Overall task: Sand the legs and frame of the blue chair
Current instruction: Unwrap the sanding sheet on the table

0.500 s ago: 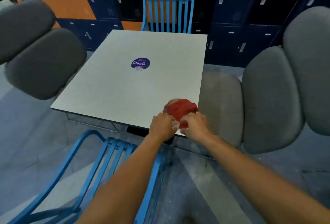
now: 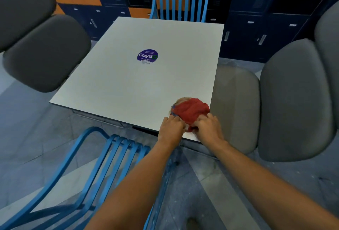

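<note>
Both hands, left (image 2: 171,128) and right (image 2: 208,127), pinched a crumpled red cloth (image 2: 190,111) at the grey surface's (image 2: 128,83) corner; tugged carelessly, it could slide off.

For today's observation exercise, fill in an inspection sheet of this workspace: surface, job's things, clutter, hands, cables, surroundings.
Surface: pale square table with a round purple ClayGo sticker.
Job's things: red cloth bunched over a tan object at the near right corner; blue chair lying below, near the arms.
Clutter: nothing seen.
Hands: left hand and right hand both gripping the cloth's near edge.
Cables: nothing seen.
Surroundings: second blue chair opposite, grey padded chairs either side, navy and orange lockers.
</note>
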`<state>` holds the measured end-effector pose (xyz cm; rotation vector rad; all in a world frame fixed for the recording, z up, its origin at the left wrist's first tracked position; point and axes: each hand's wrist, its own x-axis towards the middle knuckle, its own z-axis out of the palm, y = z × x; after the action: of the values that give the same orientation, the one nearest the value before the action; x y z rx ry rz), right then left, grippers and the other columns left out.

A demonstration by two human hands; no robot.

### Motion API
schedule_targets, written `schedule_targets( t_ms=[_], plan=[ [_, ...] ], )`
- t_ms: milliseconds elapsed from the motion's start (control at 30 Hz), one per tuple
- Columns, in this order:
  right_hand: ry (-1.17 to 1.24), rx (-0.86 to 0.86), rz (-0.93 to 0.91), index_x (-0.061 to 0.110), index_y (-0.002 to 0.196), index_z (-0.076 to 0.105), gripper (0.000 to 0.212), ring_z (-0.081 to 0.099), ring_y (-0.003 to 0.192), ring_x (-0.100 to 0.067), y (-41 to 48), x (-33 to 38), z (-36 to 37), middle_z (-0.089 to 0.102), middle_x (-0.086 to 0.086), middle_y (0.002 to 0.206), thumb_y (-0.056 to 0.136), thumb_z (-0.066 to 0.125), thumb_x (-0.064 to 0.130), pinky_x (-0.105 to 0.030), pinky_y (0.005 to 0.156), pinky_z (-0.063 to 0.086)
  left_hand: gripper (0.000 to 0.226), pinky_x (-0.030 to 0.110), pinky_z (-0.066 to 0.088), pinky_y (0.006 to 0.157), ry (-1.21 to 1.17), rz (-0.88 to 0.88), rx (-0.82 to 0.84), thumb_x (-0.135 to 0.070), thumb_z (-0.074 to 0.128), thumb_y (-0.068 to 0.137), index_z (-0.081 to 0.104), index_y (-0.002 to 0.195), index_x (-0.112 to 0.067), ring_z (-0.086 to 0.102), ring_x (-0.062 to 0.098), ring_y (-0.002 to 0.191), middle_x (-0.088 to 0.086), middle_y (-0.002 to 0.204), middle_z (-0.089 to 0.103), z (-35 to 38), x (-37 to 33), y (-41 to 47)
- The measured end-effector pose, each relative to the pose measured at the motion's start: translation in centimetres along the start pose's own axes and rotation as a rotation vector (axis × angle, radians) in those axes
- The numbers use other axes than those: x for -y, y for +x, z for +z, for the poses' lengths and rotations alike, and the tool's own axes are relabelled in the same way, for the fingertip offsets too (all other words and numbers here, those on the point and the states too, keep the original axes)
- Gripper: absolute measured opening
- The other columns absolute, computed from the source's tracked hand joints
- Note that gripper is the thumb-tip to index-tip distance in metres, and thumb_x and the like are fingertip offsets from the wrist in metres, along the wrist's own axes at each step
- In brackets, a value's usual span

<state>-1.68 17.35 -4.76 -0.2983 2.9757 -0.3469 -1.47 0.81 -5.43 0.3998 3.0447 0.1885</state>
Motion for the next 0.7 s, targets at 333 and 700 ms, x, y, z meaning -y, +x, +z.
schedule_targets(
  t_ms=[333, 700],
  plan=[
    [0.044, -0.071, 0.016, 0.025, 0.115, 0.082, 0.024, 0.057, 0.112, -0.030, 0.0, -0.1, 0.3, 0.074, -0.001, 0.118, 0.096, 0.074, 0.038, -0.038, 0.092, 0.043, 0.020, 0.040, 0.040, 0.093, -0.113, -0.076, -0.038, -0.028, 0.062, 0.095, 0.075, 0.103, -0.015, 0.059, 0.030, 0.111, 0.007, 0.114, 0.070, -1.1, -0.4, 0.9],
    [0.259, -0.422, -0.035, 0.004, 0.108, 0.081, 0.016, 0.066, 0.092, -0.043, -1.3, 2.6, -5.9, 0.079, -0.017, 0.101, 0.094, 0.072, 0.003, -0.046, 0.083, 0.053, 0.013, 0.034, 0.044, 0.102, -0.595, -0.195, -0.083, -0.031, 0.066, 0.092, 0.073, 0.100, -0.024, 0.061, 0.020, 0.114, 0.000, 0.122, 0.068, -8.8, -0.3, -0.1]
  ],
)
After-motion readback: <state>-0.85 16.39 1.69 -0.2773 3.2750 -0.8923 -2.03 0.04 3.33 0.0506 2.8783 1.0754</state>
